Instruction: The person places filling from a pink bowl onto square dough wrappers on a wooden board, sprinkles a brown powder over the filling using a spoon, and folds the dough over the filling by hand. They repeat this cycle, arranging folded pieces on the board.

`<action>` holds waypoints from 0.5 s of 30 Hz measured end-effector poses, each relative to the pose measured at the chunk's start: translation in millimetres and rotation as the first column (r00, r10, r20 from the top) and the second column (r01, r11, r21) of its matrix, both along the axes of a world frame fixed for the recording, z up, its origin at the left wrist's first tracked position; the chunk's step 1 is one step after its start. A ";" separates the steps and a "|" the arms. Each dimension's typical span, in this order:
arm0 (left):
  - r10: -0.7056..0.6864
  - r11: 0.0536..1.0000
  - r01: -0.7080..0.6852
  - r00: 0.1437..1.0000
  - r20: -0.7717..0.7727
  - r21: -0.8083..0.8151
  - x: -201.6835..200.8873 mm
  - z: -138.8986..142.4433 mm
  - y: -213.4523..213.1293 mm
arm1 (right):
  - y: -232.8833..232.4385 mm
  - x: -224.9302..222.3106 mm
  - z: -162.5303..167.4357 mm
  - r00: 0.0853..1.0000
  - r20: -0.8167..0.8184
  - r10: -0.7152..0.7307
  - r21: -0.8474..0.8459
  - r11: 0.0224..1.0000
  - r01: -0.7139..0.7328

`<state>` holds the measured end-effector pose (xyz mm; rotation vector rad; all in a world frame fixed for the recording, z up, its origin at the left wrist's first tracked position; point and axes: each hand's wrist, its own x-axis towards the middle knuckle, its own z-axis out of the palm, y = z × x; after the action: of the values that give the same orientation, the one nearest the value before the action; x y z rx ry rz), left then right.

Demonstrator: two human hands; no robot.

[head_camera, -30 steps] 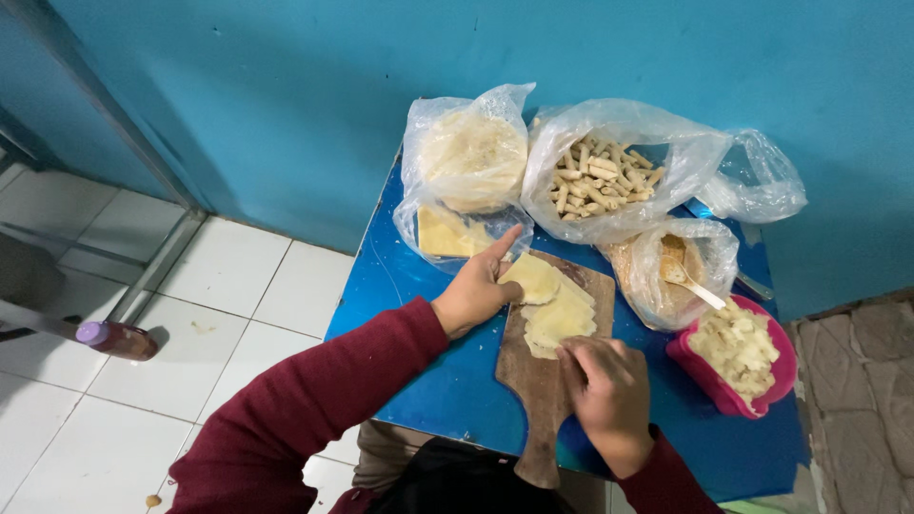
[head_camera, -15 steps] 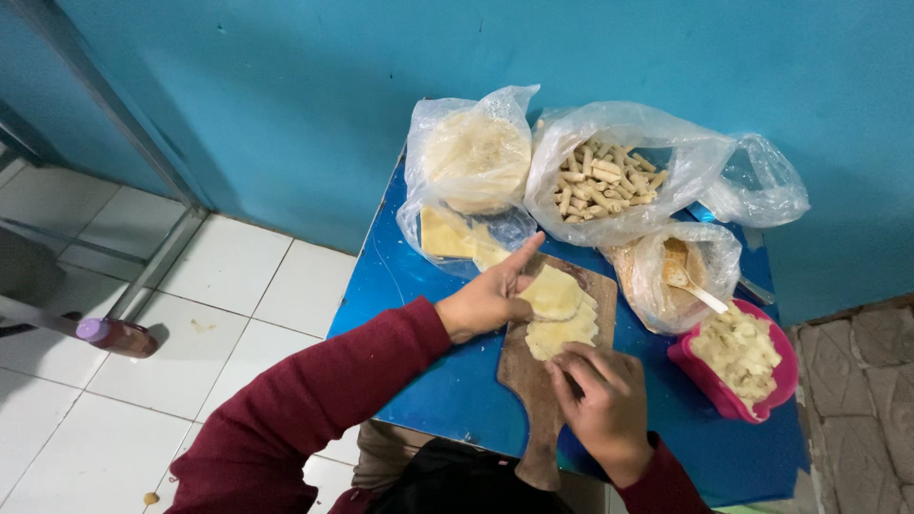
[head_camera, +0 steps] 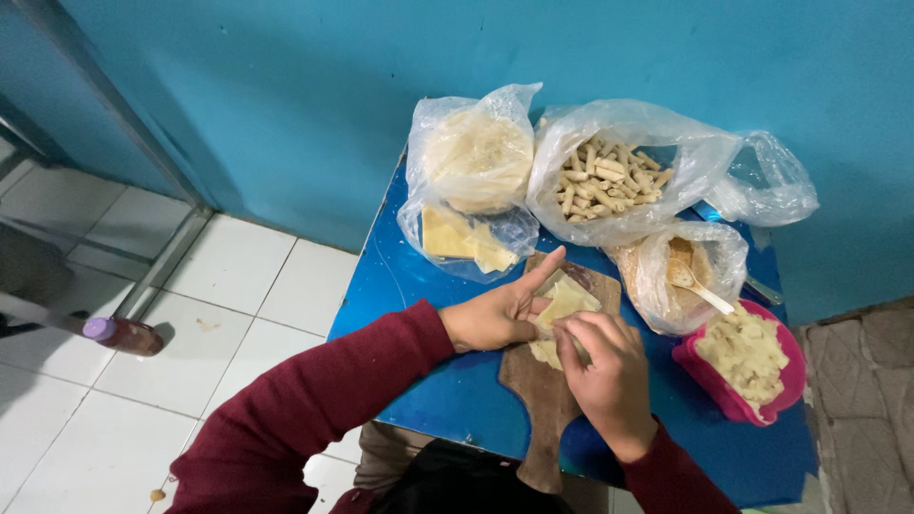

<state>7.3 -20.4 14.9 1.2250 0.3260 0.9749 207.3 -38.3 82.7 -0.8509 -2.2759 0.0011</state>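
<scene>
A pale yellow dough sheet (head_camera: 564, 303) lies folded on a wooden cutting board (head_camera: 539, 411) on the blue table (head_camera: 419, 286). My left hand (head_camera: 497, 312) presses on the sheet's left edge, thumb stretched toward the board's top. My right hand (head_camera: 604, 373) covers the sheet's lower right part, fingers curled over it and pinching the fold. Both arms wear dark red sleeves.
Behind the board are plastic bags: round flat wrappers (head_camera: 476, 157), cut sheets (head_camera: 465, 238), many small rolls (head_camera: 609, 179), and a brownish filling with a spoon (head_camera: 681, 271). A pink tub of pale chunks (head_camera: 747, 360) sits at the right. A bottle (head_camera: 122, 335) lies on the tiled floor.
The dough sheet, flat and wider before, is now folded smaller. My right hand moved up from the board's handle onto the sheet; my left hand slid closer to it.
</scene>
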 end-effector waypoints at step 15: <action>0.011 0.996 -0.015 0.999 -0.053 -0.082 -0.7 1.6 -0.5 | 8.6 7.4 -5.4 0.985 -0.134 0.111 -0.147 0.981 -0.131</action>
<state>6.6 -20.9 16.5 1.1758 0.4126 0.9326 214.7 -29.6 77.2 -0.7667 -2.2260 0.2827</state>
